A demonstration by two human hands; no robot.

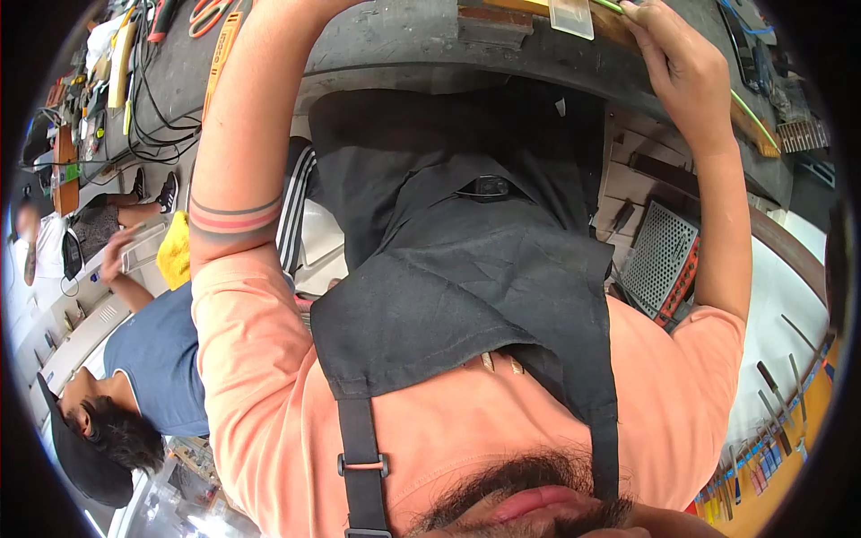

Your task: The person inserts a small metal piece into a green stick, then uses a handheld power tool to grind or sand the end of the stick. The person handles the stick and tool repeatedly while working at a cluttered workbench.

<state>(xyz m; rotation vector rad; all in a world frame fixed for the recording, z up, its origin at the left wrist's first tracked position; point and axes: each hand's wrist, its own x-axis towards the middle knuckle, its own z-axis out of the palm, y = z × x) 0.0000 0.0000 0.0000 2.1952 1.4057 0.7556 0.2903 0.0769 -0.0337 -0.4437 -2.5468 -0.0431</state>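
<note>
My right hand [686, 85] is at the far edge of the workbench [395, 49], its fingers closed on a thin green strip [606, 5]. The strip runs past the hand and shows again beyond my wrist, along a brown wooden piece [752, 125]. A small clear plastic container [572, 18] sits just left of these fingers. My left arm reaches up over the bench. Only the edge of my left hand [345, 3] shows at the top rim, and its fingers are cut off.
An orange ruler [221, 56], orange-handled scissors [210, 14] and black cables [154, 121] lie left of my left arm. A co-worker in a blue top [166, 345] is close on my left. A perforated metal box [662, 255] stands below the bench on the right, near hand tools [776, 403].
</note>
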